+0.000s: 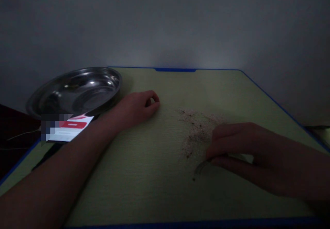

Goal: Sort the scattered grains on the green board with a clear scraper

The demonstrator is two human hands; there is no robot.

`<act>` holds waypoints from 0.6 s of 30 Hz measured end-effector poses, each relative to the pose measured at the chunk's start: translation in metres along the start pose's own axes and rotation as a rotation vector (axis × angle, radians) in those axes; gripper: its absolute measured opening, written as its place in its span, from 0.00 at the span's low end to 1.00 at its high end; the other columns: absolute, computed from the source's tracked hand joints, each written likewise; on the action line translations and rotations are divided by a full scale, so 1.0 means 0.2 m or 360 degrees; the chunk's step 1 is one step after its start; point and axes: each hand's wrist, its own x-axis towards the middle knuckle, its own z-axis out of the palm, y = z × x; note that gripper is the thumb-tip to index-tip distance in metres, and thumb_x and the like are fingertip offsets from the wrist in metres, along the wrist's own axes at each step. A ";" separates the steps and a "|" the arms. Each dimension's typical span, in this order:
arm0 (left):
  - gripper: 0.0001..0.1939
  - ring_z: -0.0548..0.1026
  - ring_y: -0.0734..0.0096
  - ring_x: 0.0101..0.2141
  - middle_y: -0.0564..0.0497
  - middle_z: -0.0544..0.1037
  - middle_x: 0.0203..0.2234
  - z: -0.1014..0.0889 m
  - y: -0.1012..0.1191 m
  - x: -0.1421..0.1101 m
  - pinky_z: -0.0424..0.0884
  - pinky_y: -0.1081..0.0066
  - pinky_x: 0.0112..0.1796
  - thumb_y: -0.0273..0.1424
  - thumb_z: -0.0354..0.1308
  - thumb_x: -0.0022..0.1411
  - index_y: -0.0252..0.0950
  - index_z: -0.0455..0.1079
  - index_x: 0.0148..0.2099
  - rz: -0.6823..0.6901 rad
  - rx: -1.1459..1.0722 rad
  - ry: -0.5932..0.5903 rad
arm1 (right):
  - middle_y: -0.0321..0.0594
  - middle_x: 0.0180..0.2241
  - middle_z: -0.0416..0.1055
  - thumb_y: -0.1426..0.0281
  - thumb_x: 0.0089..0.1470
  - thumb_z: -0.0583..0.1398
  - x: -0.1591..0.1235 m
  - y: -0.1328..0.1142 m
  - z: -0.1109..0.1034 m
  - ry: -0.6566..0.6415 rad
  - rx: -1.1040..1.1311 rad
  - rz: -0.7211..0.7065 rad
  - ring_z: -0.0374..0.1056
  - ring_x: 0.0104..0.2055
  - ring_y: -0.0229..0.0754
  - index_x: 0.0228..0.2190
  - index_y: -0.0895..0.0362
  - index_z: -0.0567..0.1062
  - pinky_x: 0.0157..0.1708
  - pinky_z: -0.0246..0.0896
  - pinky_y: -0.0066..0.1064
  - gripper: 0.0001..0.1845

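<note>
As the right hand [257,150] bends over the surface: its thumb and fingertips pinch together, clamped on a small tool.
Pinched tool: a slim, greyish, fork-like piece [201,167], its curved prongs pointing down and leftward at the surface; most of it is hidden by the fingers.
Pale grains: a loose, pinkish scatter [197,127] spreads just beyond and to the left of the right hand, with dark bits mixed through it.
Lone dark bit: one speck [193,179] sits apart from the scatter, just nearer than the prongs.
Left hand: this hand [136,107] rests on the surface between basin and grains, fingers curled in, thumb and forefinger drawn together in a loop; I see nothing held in it.
Metal basin: a shiny, wide bowl [58,101] stands at the far left, beyond the left forearm.
White-and-red panel: a bright, flat rectangle [70,129] lies near the basin's closer rim, partly blurred into blocks; I cannot tell whether it is a screen or print.
Surface: pale yellow-green [154,174], edged in blue, with a thicker blue strip [175,70] on the far side.
Backdrop: a plain grey wall [165,22], in dim light.
</note>
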 end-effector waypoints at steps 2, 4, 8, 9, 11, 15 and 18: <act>0.16 0.70 0.71 0.24 0.51 0.77 0.27 0.00 0.01 0.00 0.60 0.70 0.28 0.40 0.51 0.60 0.38 0.73 0.44 -0.0008 -0.0006 -0.0006 | 0.33 0.33 0.78 0.71 0.60 0.58 0.00 -0.01 0.00 -0.0005 -0.0012 -0.0004 0.73 0.36 0.36 0.35 0.50 0.79 0.36 0.65 0.29 0.09; 0.16 0.70 0.71 0.24 0.51 0.77 0.27 0.00 0.01 0.00 0.60 0.70 0.28 0.40 0.51 0.60 0.38 0.73 0.44 -0.0008 -0.0012 -0.0007 | 0.33 0.33 0.78 0.71 0.60 0.58 0.01 -0.01 0.00 -0.0023 -0.0012 -0.0016 0.73 0.35 0.36 0.34 0.50 0.79 0.36 0.65 0.29 0.09; 0.16 0.70 0.70 0.25 0.51 0.77 0.28 0.00 0.00 0.01 0.60 0.70 0.28 0.40 0.51 0.60 0.38 0.73 0.45 -0.0005 -0.0013 -0.0011 | 0.32 0.34 0.77 0.71 0.59 0.59 0.00 -0.01 0.00 -0.0064 0.0013 -0.0052 0.73 0.36 0.35 0.36 0.49 0.79 0.36 0.65 0.27 0.08; 0.16 0.70 0.70 0.25 0.51 0.77 0.28 0.00 0.00 0.01 0.60 0.70 0.28 0.39 0.51 0.60 0.38 0.73 0.45 -0.0004 -0.0015 -0.0011 | 0.32 0.33 0.77 0.72 0.59 0.59 0.00 -0.01 0.00 -0.0053 0.0012 -0.0059 0.72 0.35 0.35 0.37 0.50 0.79 0.36 0.65 0.26 0.08; 0.16 0.71 0.70 0.25 0.51 0.77 0.28 0.00 0.00 0.01 0.60 0.70 0.28 0.39 0.52 0.60 0.37 0.73 0.44 -0.0006 -0.0020 -0.0006 | 0.31 0.32 0.76 0.72 0.59 0.59 0.00 -0.01 0.00 -0.0032 0.0004 -0.0062 0.72 0.34 0.33 0.38 0.50 0.78 0.34 0.64 0.25 0.08; 0.16 0.71 0.69 0.26 0.51 0.77 0.28 -0.01 0.01 0.00 0.60 0.70 0.28 0.39 0.51 0.60 0.37 0.74 0.44 0.0006 -0.0011 -0.0002 | 0.29 0.32 0.76 0.73 0.58 0.60 0.00 -0.02 0.01 -0.0092 0.0007 -0.0029 0.72 0.34 0.33 0.37 0.49 0.78 0.35 0.64 0.24 0.08; 0.16 0.71 0.69 0.26 0.51 0.77 0.28 -0.01 0.01 0.00 0.61 0.70 0.28 0.39 0.52 0.60 0.37 0.74 0.44 -0.0003 -0.0005 0.0002 | 0.28 0.36 0.78 0.73 0.58 0.60 -0.01 -0.03 0.02 -0.0165 0.0083 -0.0027 0.73 0.38 0.34 0.41 0.46 0.78 0.39 0.66 0.26 0.12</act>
